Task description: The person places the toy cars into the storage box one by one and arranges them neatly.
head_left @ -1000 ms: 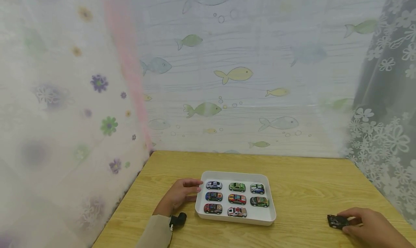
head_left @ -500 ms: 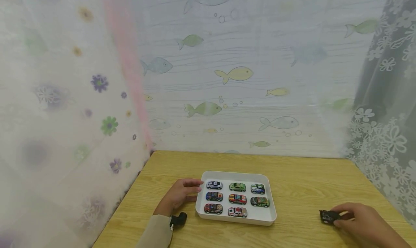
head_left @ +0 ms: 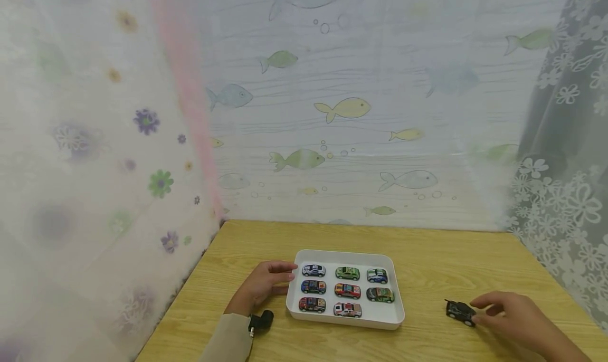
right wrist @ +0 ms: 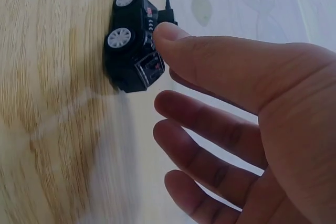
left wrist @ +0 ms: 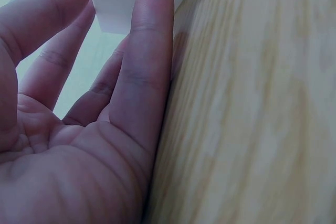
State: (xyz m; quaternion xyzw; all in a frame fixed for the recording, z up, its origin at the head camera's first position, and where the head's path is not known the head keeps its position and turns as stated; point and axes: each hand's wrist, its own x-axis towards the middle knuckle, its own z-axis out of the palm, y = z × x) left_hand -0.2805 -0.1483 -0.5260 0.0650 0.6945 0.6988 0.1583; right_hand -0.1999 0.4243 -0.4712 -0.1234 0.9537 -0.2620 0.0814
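Observation:
My left hand touches the left side of a white tray with nearly straight fingers; in the left wrist view its fingertips meet the tray's wall. Inside the tray, several toy cars stand in rows. Over to the right, my right hand is just behind a black toy car whose wheels are on the table. In the right wrist view the thumb overlaps the end of the black car, the other fingers are spread apart, and the index finger is mostly hidden.
The wooden table reaches back to a fish-print curtain. A flower-print curtain hangs along the left edge and a lacy one along the right. A small black device is at the left wrist.
The black car has moved left towards the tray, with my right hand following behind it. Its fingers have loosened and the car now shows more fully. My left hand and the tray stay put.

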